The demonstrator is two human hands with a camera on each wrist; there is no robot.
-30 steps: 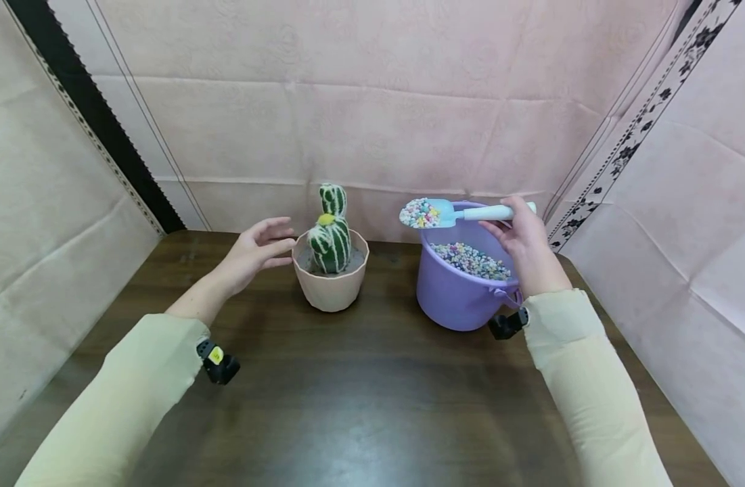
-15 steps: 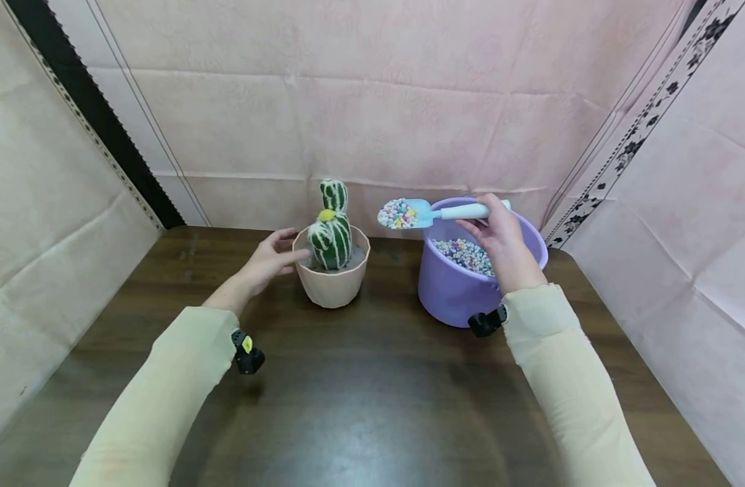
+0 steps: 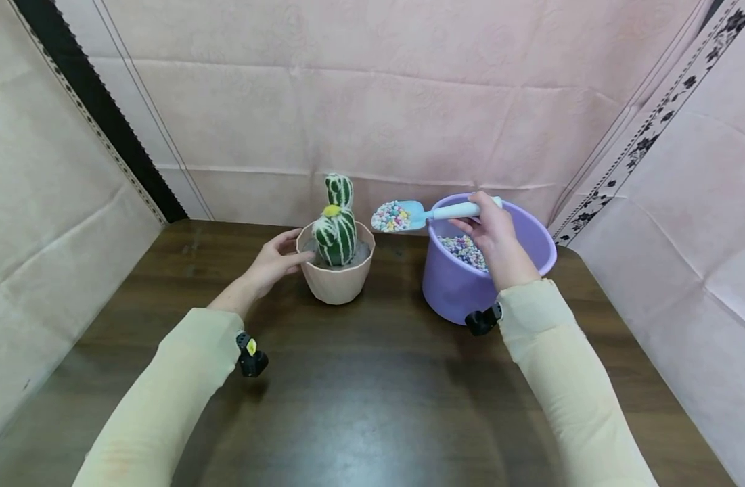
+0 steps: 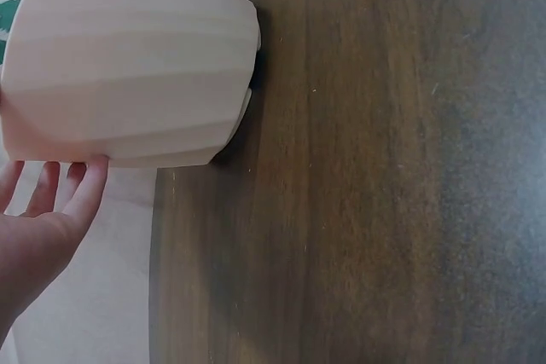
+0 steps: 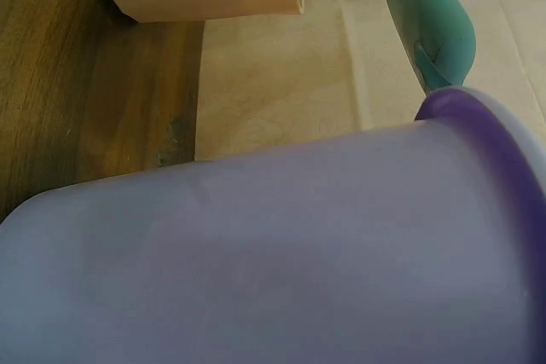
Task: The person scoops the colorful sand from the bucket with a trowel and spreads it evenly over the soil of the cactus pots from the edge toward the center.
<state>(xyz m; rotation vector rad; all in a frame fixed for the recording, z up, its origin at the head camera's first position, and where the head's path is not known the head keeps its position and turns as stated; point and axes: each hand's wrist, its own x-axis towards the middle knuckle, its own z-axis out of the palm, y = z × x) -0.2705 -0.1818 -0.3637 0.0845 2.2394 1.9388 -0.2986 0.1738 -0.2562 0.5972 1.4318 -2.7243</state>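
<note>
My left hand (image 3: 273, 265) grips the side of a pale pink flowerpot (image 3: 335, 284), its thumb at the rim. The left wrist view shows fingertips (image 4: 95, 172) against the faceted wall. A green knitted cactus (image 3: 337, 238) with a yellow flower stands in grey filling inside the pot. My right hand (image 3: 495, 233) holds a light blue trowel (image 3: 413, 215) by its white handle, above the purple bucket (image 3: 450, 287). Colourful small pebbles (image 3: 389, 217) fill the trowel's blade, which reaches past the bucket's left rim toward the pot. More pebbles (image 3: 462, 251) lie in the bucket, partly hidden by my hand.
Pot and bucket stand side by side near the back of a dark wooden table (image 3: 348, 392). Pale cloth (image 3: 372, 128) rises close behind them and along both sides. A black camera (image 3: 483, 320) on the right wrist sits just before the bucket.
My left hand has moved right and taken hold of the pot. The loaded trowel has moved left with my right hand, from over the bucket toward the pot.
</note>
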